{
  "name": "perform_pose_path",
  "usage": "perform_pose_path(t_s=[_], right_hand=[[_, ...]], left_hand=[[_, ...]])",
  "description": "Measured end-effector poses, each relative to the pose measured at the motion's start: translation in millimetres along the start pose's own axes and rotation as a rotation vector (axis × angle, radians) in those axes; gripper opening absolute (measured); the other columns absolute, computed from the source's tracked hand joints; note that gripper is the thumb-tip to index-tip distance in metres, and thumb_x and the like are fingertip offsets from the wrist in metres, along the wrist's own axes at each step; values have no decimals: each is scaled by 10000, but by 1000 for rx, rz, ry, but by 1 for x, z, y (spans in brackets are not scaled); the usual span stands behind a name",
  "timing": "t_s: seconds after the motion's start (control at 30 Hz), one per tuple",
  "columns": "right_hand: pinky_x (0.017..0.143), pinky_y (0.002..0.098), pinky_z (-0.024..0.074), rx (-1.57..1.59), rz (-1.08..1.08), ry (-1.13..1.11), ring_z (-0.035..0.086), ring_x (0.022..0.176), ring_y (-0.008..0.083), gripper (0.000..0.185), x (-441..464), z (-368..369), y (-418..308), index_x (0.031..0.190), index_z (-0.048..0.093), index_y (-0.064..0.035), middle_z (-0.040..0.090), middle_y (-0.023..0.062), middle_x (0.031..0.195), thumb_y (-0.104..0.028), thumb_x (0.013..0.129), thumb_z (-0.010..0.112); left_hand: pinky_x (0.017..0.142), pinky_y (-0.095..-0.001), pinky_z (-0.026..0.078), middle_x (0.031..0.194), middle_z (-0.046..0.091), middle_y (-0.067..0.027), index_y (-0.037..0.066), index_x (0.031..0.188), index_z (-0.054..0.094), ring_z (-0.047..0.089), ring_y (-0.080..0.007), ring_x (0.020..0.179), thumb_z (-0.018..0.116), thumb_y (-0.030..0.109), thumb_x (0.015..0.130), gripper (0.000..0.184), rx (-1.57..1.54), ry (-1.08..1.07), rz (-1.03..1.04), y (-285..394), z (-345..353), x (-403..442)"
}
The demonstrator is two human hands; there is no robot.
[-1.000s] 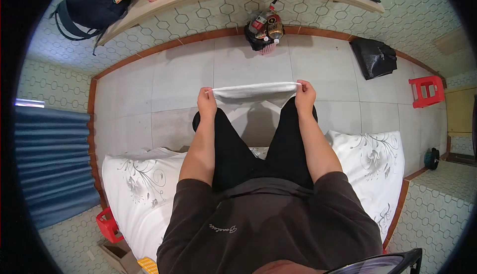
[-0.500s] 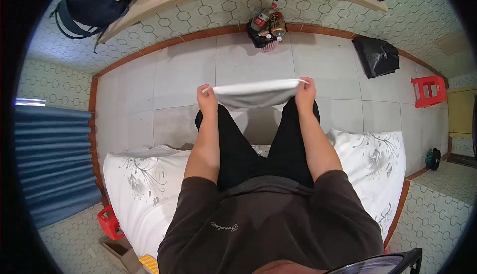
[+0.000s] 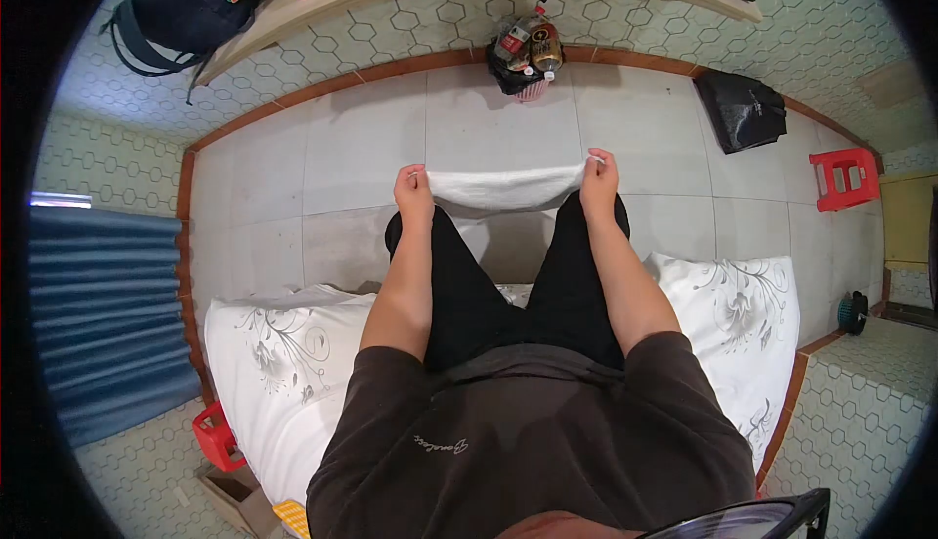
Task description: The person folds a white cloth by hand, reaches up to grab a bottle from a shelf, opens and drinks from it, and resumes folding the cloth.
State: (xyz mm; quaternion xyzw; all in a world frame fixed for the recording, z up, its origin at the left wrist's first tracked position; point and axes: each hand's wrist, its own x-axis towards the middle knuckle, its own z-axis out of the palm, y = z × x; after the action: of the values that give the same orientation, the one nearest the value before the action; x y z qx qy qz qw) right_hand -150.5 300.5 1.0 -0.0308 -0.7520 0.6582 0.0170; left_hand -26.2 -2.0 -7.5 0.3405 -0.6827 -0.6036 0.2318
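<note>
A white towel-like cloth (image 3: pixel 506 188) is stretched between my two hands, over the gap between my knees. My left hand (image 3: pixel 414 195) is closed on the cloth's left top corner. Its right top corner is pinched in my right hand (image 3: pixel 599 183). The upper edge runs nearly level and sags slightly in the middle, while the rest hangs down and its lower part is partly out of sight. Both forearms rest along my black trousers (image 3: pixel 479 295).
I sit on a bed with a white floral sheet (image 3: pixel 733 314). A bin full of bottles (image 3: pixel 528 55) stands by the far wall, under a wooden desk (image 3: pixel 410 6). A black bag (image 3: pixel 740 112) and a red stool (image 3: pixel 845 179) are on the right; a blue curtain (image 3: pixel 112 324) hangs left.
The left hand has shifted slightly to the right and the hands are a little closer together. The cloth's top edge is lower and looser, with more of its surface facing up.
</note>
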Motion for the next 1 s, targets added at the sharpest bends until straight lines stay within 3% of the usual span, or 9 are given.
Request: perform_pose_path(t_s=[0.2, 0.37, 0.53, 0.7, 0.83, 1.0], right_hand=[[621, 241, 390, 41, -42, -117, 455, 638, 126, 198, -3, 7, 1, 1079, 575, -44, 546, 39, 748, -46, 906, 477], [638, 236, 390, 25, -45, 115, 462, 665, 117, 196, 2, 2, 4, 1081, 581, -38, 560, 40, 777, -56, 914, 478], [640, 234, 388, 75, -101, -25, 461, 670, 113, 190, -4, 7, -3, 1073, 596, -36, 563, 43, 783, -71, 922, 486], [652, 227, 394, 114, 74, 126, 471, 686, 109, 182, -2, 0, -9, 1055, 616, -36, 570, 42, 795, -80, 928, 494], [707, 223, 425, 87, -119, 85, 531, 747, 121, 183, 1, 5, 2, 1070, 631, -50, 614, 50, 848, -77, 922, 526], [762, 219, 431, 170, 109, 86, 553, 811, 125, 190, 6, -4, 5, 1074, 630, -48, 632, 63, 911, -63, 912, 533]], left_hand=[[685, -222, 437, 820, 634, -68, 23, 1048, 623, 544, -116, 718, 536, 8, 878, 192, 18, -115, 8, -7, 2, 0], [711, -211, 443, 820, 632, -61, 12, 1033, 622, 563, -110, 736, 531, -12, 883, 177, -108, 34, 34, 5, 4, -3], [772, -211, 448, 872, 652, -74, 1, 1041, 644, 582, -124, 799, 554, -10, 865, 198, -34, -58, 34, -6, 5, 1], [790, -199, 442, 898, 660, -82, 1, 1020, 655, 586, -124, 823, 554, -12, 864, 186, -162, -38, 11, -3, 4, 1], [766, -206, 448, 894, 667, -86, -2, 1015, 657, 593, -121, 800, 529, -18, 879, 188, -122, -5, 66, -1, 5, 0], [760, -209, 454, 904, 671, -88, -6, 1049, 659, 599, -128, 802, 533, -20, 872, 218, -139, 19, 79, -14, 1, 8]])
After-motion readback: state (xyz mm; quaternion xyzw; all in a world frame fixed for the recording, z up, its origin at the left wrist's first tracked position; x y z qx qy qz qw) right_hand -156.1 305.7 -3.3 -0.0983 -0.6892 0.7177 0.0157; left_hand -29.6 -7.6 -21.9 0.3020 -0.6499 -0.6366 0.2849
